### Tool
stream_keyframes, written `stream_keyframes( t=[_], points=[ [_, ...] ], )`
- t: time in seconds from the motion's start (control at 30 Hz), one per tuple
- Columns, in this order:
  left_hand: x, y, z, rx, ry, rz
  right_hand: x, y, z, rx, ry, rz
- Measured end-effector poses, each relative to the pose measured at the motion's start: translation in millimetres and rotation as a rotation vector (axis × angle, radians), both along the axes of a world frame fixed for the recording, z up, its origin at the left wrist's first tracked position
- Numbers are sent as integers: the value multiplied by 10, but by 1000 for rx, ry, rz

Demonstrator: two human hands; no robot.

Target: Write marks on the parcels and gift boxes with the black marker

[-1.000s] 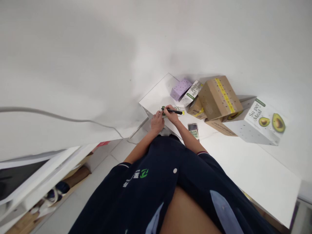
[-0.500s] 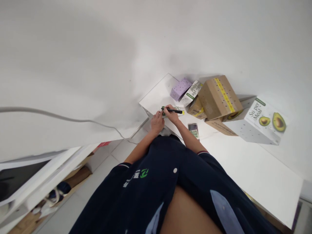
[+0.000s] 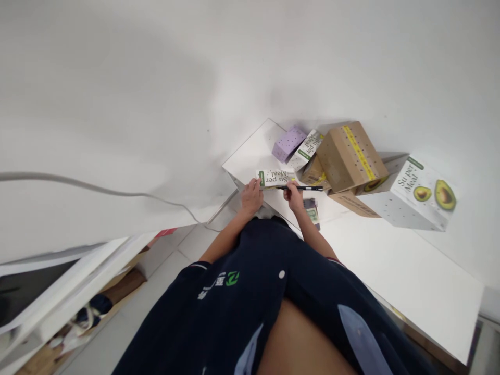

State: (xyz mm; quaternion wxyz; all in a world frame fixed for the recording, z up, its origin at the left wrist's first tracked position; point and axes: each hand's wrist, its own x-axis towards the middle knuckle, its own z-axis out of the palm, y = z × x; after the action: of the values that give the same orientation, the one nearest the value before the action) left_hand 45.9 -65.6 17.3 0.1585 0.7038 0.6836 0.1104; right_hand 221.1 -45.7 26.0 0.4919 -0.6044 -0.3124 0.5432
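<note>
A small flat white "Su per Meal" box [image 3: 275, 177] lies on the white table [image 3: 390, 265] near its far left corner. My left hand [image 3: 252, 197] is closed on the box's left end, pinning it. My right hand [image 3: 292, 195] is just right of the box's near edge, fingers pinched round a black pen [image 3: 307, 188] that lies nearly level and points right.
Behind the small box stand a purple dotted box [image 3: 288, 143], another white "Su per Meal" box [image 3: 307, 149], brown cardboard boxes [image 3: 349, 156] and a large white avocado box [image 3: 414, 195]. A phone [image 3: 311, 211] lies by my right wrist. A grey cable [image 3: 97, 188] runs along the wall at left.
My right hand has drawn back to the right off the small box with the pen, uncovering the printed top. My left hand has kept its hold.
</note>
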Motion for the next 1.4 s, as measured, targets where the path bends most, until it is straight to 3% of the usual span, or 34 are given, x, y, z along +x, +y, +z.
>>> stream_keyframes(
  t=[0.07, 0.17, 0.23, 0.37, 0.53, 0.7, 0.8, 0.93, 1.13, 1.23, 1.3, 1.4],
  points=[
    [1, -1, 8, 0, -11, -2, 210, -136, -105, -178, -163, 13],
    [-8, 1, 3, 5, -25, -1, 455, -262, -284, -470, -459, 189],
    [-17, 4, -5, 8, -30, -6, 543, -274, -389, -553, -551, 276],
    [-27, 8, -12, 1, -26, -18, 565, -174, -524, -592, -682, 341],
    [-21, 8, -19, 0, -19, -3, 587, -118, -543, -569, -800, 354],
    [-20, 7, -38, 8, -25, -12, 832, -405, -475, -537, -1076, 238],
    [-22, 3, -34, 18, -42, -10, 965, -645, -485, -642, -1250, 179],
    [-23, -2, -12, 11, -50, -7, 1021, -830, -547, -742, -1223, 183],
    [-26, -3, -34, 21, -39, -12, 990, -814, -554, -681, -1252, 189],
    [-25, -2, -62, 27, -30, -9, 977, -781, -513, -667, -1193, 102],
    [-26, 0, -79, 31, -27, -11, 960, -766, -466, -639, -1006, 10],
    [-31, 6, -89, 30, -22, -19, 901, -739, -337, -487, -482, -122]
  ],
)
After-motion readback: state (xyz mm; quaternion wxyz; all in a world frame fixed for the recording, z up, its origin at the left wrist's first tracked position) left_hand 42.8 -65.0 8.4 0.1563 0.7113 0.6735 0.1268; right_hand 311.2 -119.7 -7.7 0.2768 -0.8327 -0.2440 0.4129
